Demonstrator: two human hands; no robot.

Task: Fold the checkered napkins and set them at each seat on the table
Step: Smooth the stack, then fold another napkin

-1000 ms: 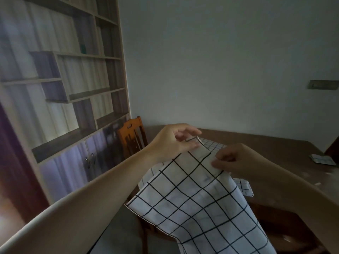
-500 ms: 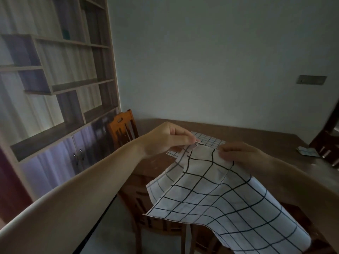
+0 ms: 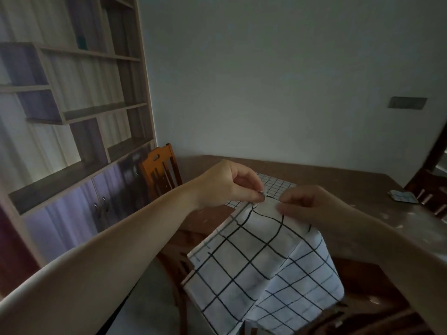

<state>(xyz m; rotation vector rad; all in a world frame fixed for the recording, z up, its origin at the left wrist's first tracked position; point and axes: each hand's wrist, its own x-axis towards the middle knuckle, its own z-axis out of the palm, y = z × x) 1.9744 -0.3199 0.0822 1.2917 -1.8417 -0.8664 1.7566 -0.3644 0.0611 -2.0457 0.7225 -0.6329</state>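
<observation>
We hold the checkered napkin (image 3: 261, 262) up in front of us, above the near edge of the desk (image 3: 338, 187). It is white with a black grid. Our left hand (image 3: 225, 184) pinches one part of its top edge between thumb and fingertips, and our right hand (image 3: 312, 204) pinches the same edge just beside it, fingers curled onto the cloth. The two hands are near each other, with only a short stretch of fabric between them. From that edge the napkin hangs down in loose folds, one layer lapping over another toward its lower right, and its bottom drops below the near edge of the desk.

Beyond the napkin, a second checkered cloth (image 3: 273, 186) lies flat on the desk, partly hidden behind our hands. Well to the right of the napkin, near the far right edge of the desk, sits a small folded cloth (image 3: 403, 196); the light is too dim for us to make out its pattern clearly.

To the left of the napkin an orange wooden chair (image 3: 160, 170) stands against the desk. Further left are shelves and cabinet doors (image 3: 72, 131). To the far right of the napkin, part of a dark chair (image 3: 433, 189) shows at the desk. A pale wall (image 3: 266, 81) rises behind the desk.
</observation>
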